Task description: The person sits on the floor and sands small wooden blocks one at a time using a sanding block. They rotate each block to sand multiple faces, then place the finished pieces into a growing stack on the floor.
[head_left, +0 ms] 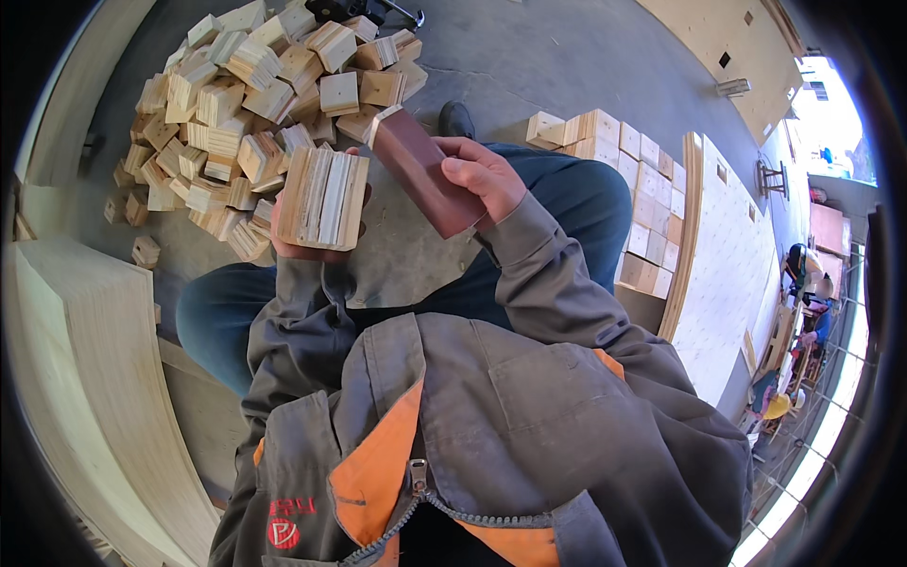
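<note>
My left hand [288, 248] is closed round a layered plywood block [324, 198], its striped edge facing up. In my right hand [487, 178] is a long sanding block [422, 172] wrapped in reddish-brown sandpaper, pale at its far end. My right thumb presses on its upper face, and the other fingers are mostly hidden behind it. The sanding block slants just right of the plywood block, with a small gap between them. Both are held above the floor between my knees. A large heap of similar plywood blocks [222, 99] lies beyond my left hand.
Neatly stacked wooden blocks [652, 194] stand right of my right knee, beside an upright pale panel [723, 265]. Large plywood sheets [104, 369] rise at the left. A black tool [364, 11] lies behind the heap. People [803, 269] are far off at right.
</note>
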